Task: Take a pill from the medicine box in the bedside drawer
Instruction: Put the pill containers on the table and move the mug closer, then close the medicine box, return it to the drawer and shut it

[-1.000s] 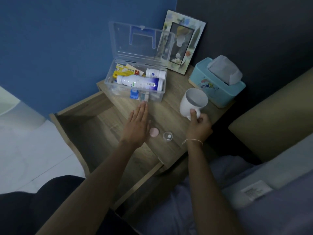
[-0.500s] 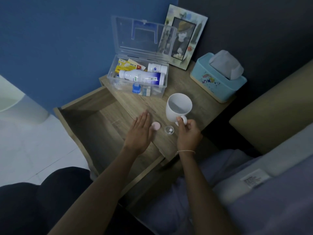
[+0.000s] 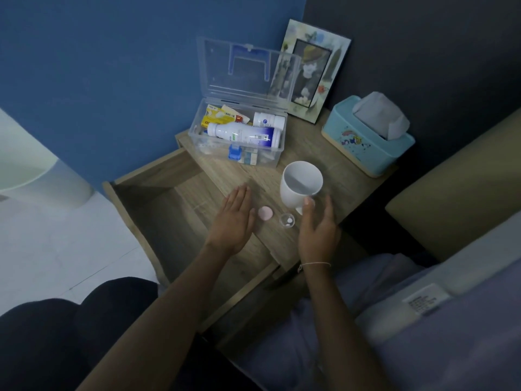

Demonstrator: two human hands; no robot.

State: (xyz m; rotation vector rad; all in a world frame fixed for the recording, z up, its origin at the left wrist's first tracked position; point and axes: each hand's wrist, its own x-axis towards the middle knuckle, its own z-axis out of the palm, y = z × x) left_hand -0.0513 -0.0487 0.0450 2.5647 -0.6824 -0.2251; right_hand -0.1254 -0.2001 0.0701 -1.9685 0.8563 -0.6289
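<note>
Hands hover over a wooden bedside table [image 3: 298,153] in dim light, its drawer [image 3: 158,210] pulled open on the left. The medicine box [image 3: 239,134] sits at the far edge, lid up, bottles inside. Nearer, a small clear cup [image 3: 287,220] holds a white pill [image 3: 288,221], with a pink cap [image 3: 265,213] just left of it. The right hand [image 3: 317,230] is loosely open, thumb touching the white mug [image 3: 300,183], gripping nothing. The left hand [image 3: 232,218] lies flat, fingers spread, empty. The pill lies between both hands, just left of the right thumb, which appears nearer; too round to show a long axis.
</note>
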